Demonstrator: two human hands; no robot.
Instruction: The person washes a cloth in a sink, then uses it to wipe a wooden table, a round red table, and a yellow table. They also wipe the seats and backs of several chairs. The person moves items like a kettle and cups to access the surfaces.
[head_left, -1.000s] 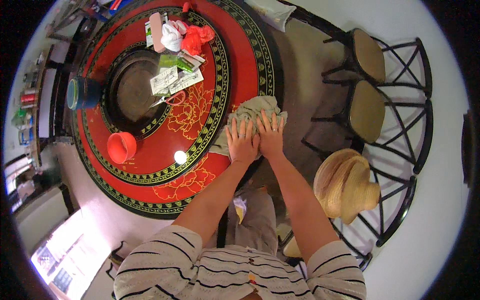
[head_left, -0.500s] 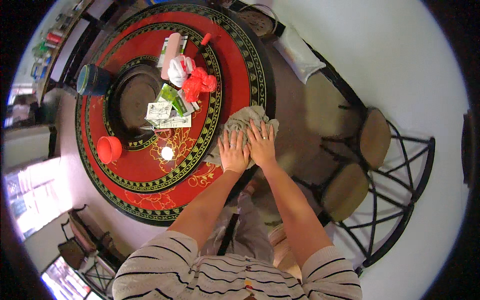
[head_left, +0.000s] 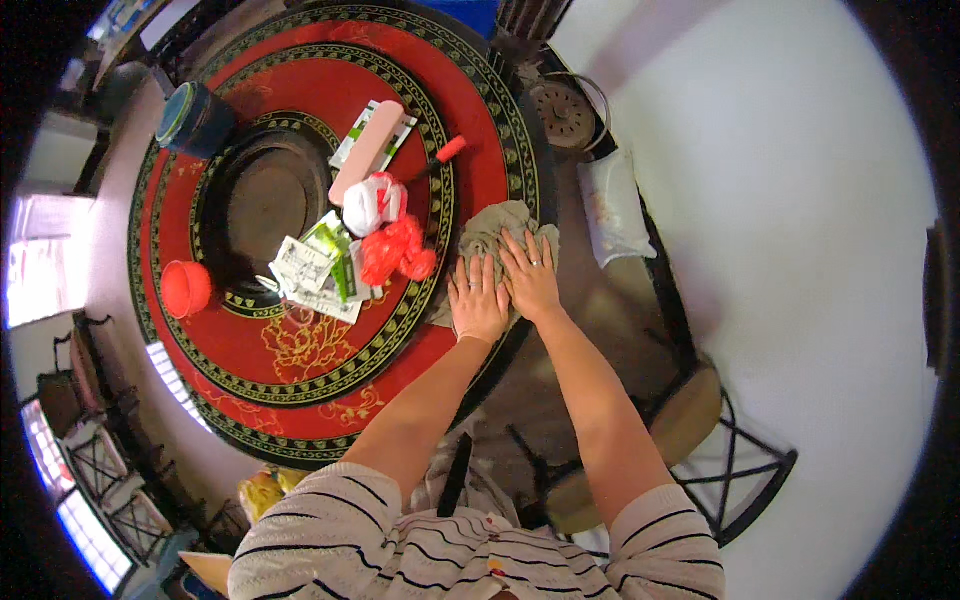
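Observation:
A crumpled grey-beige cloth (head_left: 492,224) lies on the right rim of a round red table (head_left: 482,150) bordered with black and gold bands. My left hand (head_left: 478,300) rests flat on its near part, fingers stretched out. Just right of it, my right hand (head_left: 530,272) presses on the cloth, also flat, with a ring on one finger. The two hands nearly touch. Left of the cloth, on the raised inner disc, sit a red plastic bundle (head_left: 395,250), a white-and-red bundle (head_left: 374,204), paper packets (head_left: 303,266) and a long pink case (head_left: 367,152).
A red-handled tool (head_left: 452,150) lies near the pink case. Farther left stand a red bowl (head_left: 187,289) and a dark blue container (head_left: 197,121). Beyond the table's right edge are a white sack (head_left: 616,208), a round-seated chair (head_left: 690,410) and a white wall (head_left: 800,250).
My view has turned, so the table, sack and chairs appear shifted and rotated. Both hands remain flat on the cloth at the table's rim.

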